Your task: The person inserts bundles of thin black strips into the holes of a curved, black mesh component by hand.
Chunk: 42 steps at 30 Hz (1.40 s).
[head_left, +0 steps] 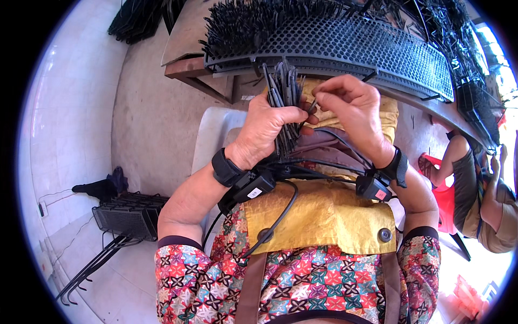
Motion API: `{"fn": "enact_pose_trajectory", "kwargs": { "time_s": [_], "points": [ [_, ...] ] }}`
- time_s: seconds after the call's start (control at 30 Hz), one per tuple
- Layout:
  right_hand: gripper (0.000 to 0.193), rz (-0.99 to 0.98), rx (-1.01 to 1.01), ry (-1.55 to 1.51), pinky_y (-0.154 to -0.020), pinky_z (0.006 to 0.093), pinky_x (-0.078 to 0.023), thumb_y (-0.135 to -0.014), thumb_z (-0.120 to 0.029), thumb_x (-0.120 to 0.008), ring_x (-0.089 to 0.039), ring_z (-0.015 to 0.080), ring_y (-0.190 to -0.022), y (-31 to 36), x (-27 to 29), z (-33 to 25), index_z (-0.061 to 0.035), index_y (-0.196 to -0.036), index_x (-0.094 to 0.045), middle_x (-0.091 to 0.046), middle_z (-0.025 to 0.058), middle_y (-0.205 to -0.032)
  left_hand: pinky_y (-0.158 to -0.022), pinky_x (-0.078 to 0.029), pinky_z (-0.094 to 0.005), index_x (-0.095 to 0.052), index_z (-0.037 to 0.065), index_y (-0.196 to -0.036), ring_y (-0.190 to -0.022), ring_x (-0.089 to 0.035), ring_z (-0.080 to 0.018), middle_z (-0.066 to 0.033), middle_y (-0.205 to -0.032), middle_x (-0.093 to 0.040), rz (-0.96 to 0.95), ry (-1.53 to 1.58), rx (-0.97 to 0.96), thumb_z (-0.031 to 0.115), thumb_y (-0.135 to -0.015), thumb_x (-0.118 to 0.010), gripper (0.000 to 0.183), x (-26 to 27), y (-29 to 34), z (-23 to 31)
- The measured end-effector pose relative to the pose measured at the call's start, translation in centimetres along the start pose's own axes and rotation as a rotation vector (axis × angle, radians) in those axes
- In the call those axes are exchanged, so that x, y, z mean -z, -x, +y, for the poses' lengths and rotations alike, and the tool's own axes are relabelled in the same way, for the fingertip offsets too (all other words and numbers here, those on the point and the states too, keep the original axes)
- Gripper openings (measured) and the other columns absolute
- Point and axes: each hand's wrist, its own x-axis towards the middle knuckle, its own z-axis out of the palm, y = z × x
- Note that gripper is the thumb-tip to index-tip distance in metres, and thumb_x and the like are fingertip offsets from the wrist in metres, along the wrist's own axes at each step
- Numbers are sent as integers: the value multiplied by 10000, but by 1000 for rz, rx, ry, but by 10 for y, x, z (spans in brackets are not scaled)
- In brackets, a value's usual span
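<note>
My left hand [261,127] is closed around an upright bundle of thin, dark, stick-like pieces [284,89], which stick out above and below the fist. Its thumb lies across the front of them. Just to the right, my right hand [352,105] pinches a small, slim dark piece [312,106] between thumb and fingertips, close to the left fingers. What exactly these pieces are is too small to make out. Both hands are above my lap, over a yellow apron [324,210], with black devices strapped at the wrists and cables between them.
Beyond my hands, a dark perforated metal tray [345,46] rests on a table [186,67], with many similar dark pieces heaped at its left. Black mesh baskets [129,216] stand on the floor at lower left. At the right, another person [488,200] sits by a red stool [444,205].
</note>
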Motion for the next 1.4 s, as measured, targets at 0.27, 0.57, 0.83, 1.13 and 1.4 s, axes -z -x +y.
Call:
{"fn": "enact_pose_trajectory", "kwargs": {
  "time_s": [0.27,0.57,0.83,1.13,1.4],
  "points": [
    [167,316,398,173,-563,184,-495,-826,-50,-637,-635,75,-647,-79,40,-18,14,-979,-624,-669,43,-762,-561,-534,-329,-540,-18,-987,-655,-613,-194,-108,-768,-603,33,73,11,-19,-770,-596,224,8,-1,0],
    [153,270,702,413,-698,194,-523,-860,-44,-613,-657,99,-758,-149,42,2,-9,-1008,-631,-679,44,-871,-495,-489,-304,-538,-21,-926,-574,-588,-178,-104,-710,-593,13,79,-25,-12,-744,-626,202,4,3,5],
    [158,163,957,906,-630,344,-507,-827,-106,-605,-632,294,-724,-156,30,0,-57,-971,-649,-650,143,-824,-478,-489,-300,-542,-19,-893,-551,-585,-180,-94,-678,-583,10,94,-9,-20,-731,-629,184,4,2,6],
    [269,-151,319,528,-543,313,-488,-843,-263,-632,-603,176,-567,-104,21,-15,-11,-935,-657,-642,105,-673,-489,-497,-305,-529,-44,-944,-584,-591,-185,-111,-722,-588,-62,117,-28,-26,-734,-621,230,9,2,5],
    [136,-268,-85,19,-486,183,-430,-802,-67,-677,-535,41,-552,-26,11,-23,32,-885,-636,-623,20,-673,-511,-510,-303,-539,-29,-969,-610,-602,-193,-124,-769,-608,-231,71,21,-39,-739,-599,238,1,4,7]
  ]
}}
